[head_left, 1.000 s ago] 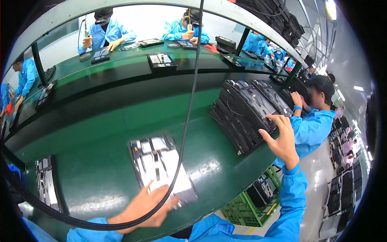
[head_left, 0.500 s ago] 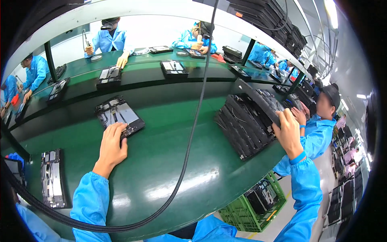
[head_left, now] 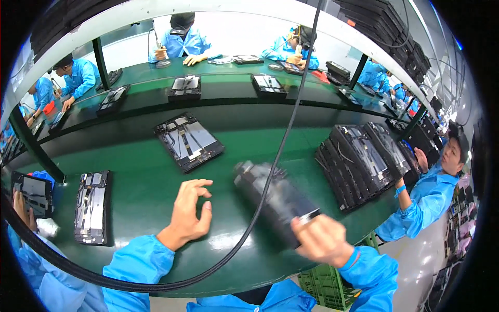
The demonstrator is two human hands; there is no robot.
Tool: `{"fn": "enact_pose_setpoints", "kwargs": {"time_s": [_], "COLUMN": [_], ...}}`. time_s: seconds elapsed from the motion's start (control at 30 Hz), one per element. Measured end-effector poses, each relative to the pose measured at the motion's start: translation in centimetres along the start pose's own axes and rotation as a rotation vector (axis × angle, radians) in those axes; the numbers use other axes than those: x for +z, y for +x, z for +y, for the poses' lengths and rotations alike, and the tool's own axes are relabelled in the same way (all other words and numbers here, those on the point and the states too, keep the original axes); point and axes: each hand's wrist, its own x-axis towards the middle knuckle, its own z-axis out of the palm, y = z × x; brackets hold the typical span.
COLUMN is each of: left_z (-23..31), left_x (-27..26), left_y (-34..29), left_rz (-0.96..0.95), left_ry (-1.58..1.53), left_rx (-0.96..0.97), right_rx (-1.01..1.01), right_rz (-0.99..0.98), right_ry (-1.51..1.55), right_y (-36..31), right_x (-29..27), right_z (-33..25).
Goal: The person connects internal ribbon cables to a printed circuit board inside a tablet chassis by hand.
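Note:
My right hand (head_left: 325,240) grips one end of an opened tablet (head_left: 274,200), blurred by motion, and holds it tilted over the table's middle. Its far end points up and to the left. To the left, my left hand (head_left: 189,214) is empty, thumb and fingers apart and slightly curled. Just beyond it, apart from the fingers, lies another opened tablet (head_left: 188,141) with grey panels and dark inner parts showing. At the right stands a leaning stack of opened black tablets (head_left: 354,166).
One more opened tablet (head_left: 92,208) lies at the left of the green table (head_left: 140,208). A thick black cable (head_left: 223,249) loops across the view. A co-worker (head_left: 429,182) stands beyond the stack. Below the table edge is a green crate (head_left: 327,288). Several tablets line the raised shelf (head_left: 223,99).
My right hand has brought a tablet from the stack leftward and nearer. My left hand has come off the tablet on the table and drawn back. The whole view has shifted.

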Motion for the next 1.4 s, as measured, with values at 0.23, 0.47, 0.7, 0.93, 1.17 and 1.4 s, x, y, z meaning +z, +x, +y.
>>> {"fn": "enact_pose_setpoints", "kwargs": {"time_s": [0.23,0.47,0.7,0.93,1.17,1.4], "left_z": [2.4,2.0,3.9,4.1,4.3,5.4], "left_x": [1.2,-0.4,-1.6,-2.2,-2.5,-1.9], "left_y": [-1.0,-1.2,-1.4,-0.5,0.0,0.1], "left_rz": [-0.274,-0.381,-0.523,-0.652,-0.691,-0.692], "left_ry": [-0.129,-0.179,-0.282,-0.335,-0.368,-0.313], "left_rx": [-0.300,-0.301,-0.308,-0.322,-0.364,-0.360], "right_rx": [-0.156,0.079,0.240,0.307,0.294,0.214], "right_rz": [-0.238,-0.251,-0.280,-0.254,-0.169,-0.186], "right_ry": [0.317,0.976,0.903,0.969,0.911,0.901], "right_y": [-0.1,3.8,5.5,4.8,4.4,4.2], "right_x": [0.4,5.4,12.1,12.6,12.3,11.6], "right_z": [-10.6,-3.9,-0.5,-0.7,-1.1,-0.6]}}
